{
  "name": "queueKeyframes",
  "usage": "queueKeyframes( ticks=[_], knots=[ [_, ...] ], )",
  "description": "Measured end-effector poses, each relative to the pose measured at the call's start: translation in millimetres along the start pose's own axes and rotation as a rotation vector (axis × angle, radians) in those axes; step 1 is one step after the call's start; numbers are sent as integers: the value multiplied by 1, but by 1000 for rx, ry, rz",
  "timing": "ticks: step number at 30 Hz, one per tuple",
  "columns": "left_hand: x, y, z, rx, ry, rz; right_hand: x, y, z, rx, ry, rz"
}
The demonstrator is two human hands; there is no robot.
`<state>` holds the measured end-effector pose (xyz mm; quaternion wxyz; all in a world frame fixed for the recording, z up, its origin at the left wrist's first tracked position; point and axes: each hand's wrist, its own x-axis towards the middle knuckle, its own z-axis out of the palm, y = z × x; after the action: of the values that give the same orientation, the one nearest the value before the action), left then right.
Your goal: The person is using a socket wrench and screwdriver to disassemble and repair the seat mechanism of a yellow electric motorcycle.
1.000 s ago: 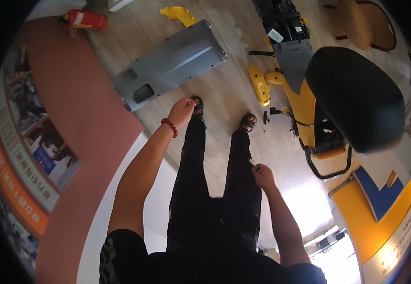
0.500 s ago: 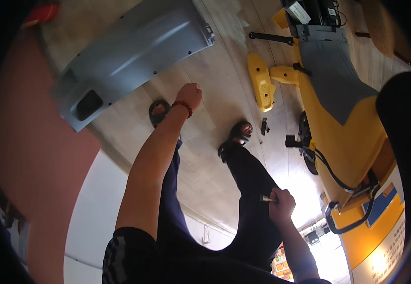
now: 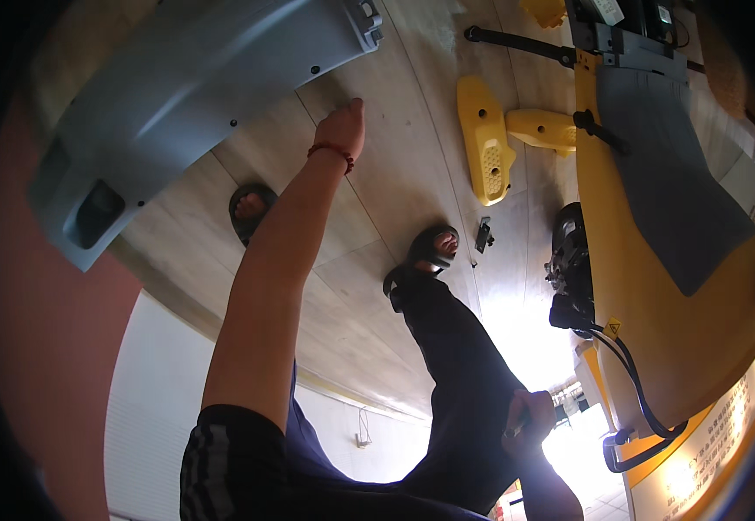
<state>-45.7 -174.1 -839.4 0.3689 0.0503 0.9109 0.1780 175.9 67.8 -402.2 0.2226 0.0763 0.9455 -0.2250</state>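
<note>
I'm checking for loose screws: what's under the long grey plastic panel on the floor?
Pale wood-look floorboards show along the edge of the long grey plastic panel, near the left hand; anything beneath the panel is covered, so I can't tell.

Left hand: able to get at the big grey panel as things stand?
Probably yes: the left hand appears beside the grey panel's long edge, with no loose part between them. Its height above the floor isn't clear, so bending lower may be needed.
</note>
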Motion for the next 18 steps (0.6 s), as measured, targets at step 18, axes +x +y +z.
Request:
queueKeyframes(
  ticks=[18],
  knots=[
    [-2,-22,6,-265,202,53,10,-2,5,-157,-77,-67]
  ],
)
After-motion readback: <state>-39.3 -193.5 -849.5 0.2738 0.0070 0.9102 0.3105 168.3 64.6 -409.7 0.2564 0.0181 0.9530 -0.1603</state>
